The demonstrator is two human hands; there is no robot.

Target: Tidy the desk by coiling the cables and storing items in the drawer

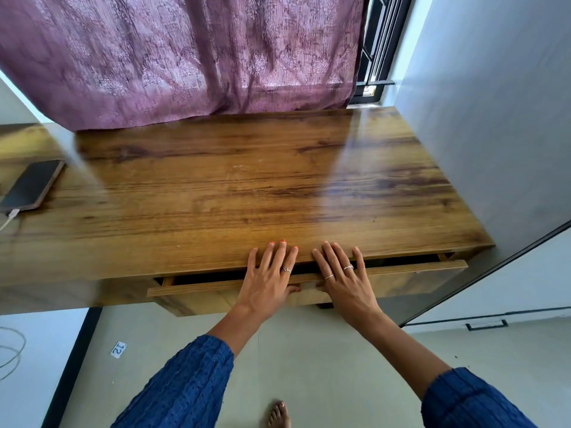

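The wooden desk (234, 186) fills the middle of the view. Under its front edge the drawer (411, 270) stands a little way out, showing a dark narrow gap. My left hand (268, 281) and my right hand (344, 279) lie side by side over the drawer's front, fingers spread flat onto the desk edge, thumbs tucked under the drawer's top rim. Neither hand holds a loose item. What is inside the drawer is hidden. A dark phone (31, 185) lies at the desk's left edge with a white cable (9, 219) plugged into it.
A purple curtain (185, 57) hangs behind the desk. A grey wall (494, 134) closes the right side. Another loop of white cable (12, 353) lies low at the left edge. My bare foot (278, 415) is on the pale floor.
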